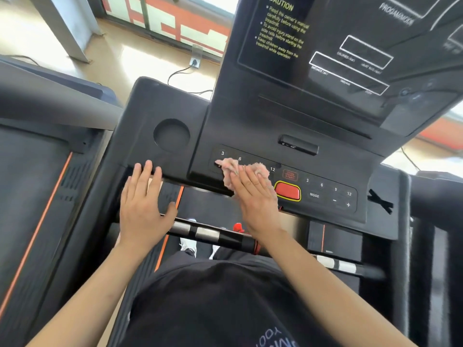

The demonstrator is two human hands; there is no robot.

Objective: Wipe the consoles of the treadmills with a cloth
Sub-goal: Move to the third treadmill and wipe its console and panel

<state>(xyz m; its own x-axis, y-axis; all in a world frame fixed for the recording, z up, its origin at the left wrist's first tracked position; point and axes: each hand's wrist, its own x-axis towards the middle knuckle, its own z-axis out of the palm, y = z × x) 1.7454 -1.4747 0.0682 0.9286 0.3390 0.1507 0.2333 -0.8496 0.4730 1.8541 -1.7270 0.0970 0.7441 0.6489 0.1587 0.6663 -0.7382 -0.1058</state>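
Looking down, I see the black treadmill console fill most of the view. Its dark display panel rises at the upper right and carries a yellow caution text. On the left lies the belt of a neighbour treadmill with an orange stripe. A handlebar with silver plates crosses below the console. My left grip is spread, with straight fingers, and holds nothing. Its fingertips are at the front edge of the console, below the round cup holder. My right grip is flat, fingers straight and close together, and it presses the pink cloth on the left number keys, between the 6 and the 12. The cloth is crumpled and sticks out past the fingertips. Just right of this grip sits the red button.
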